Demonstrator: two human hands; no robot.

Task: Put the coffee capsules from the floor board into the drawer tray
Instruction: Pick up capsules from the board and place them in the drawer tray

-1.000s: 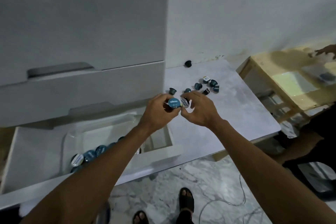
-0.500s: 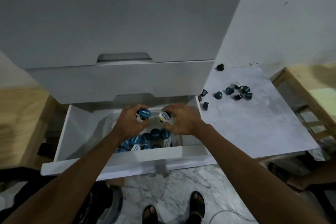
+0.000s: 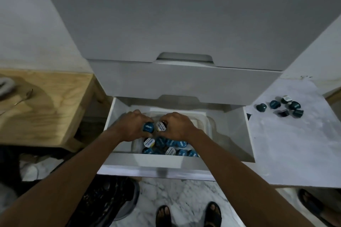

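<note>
— What lies nearest?
— Packed capsules (image 3: 166, 146), lids blue or white, at the tray's (image 3: 204, 121) near end; the drawer front (image 3: 156, 164) hides some.
— And the hands?
— Just above, the left hand (image 3: 129, 127) pinches a blue-lidded capsule (image 3: 148, 127) and the right hand (image 3: 179, 127) a white-lidded capsule (image 3: 160, 126).
— Farther off?
— Dark loose capsules (image 3: 280, 106) on the board (image 3: 287, 143), far right; their lettering is unreadable.

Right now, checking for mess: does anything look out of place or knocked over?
Only the loose capsules on the floor board: scattered, one dark capsule tipped on its side. The stored capsules sit in rows in the drawer tray.
</note>
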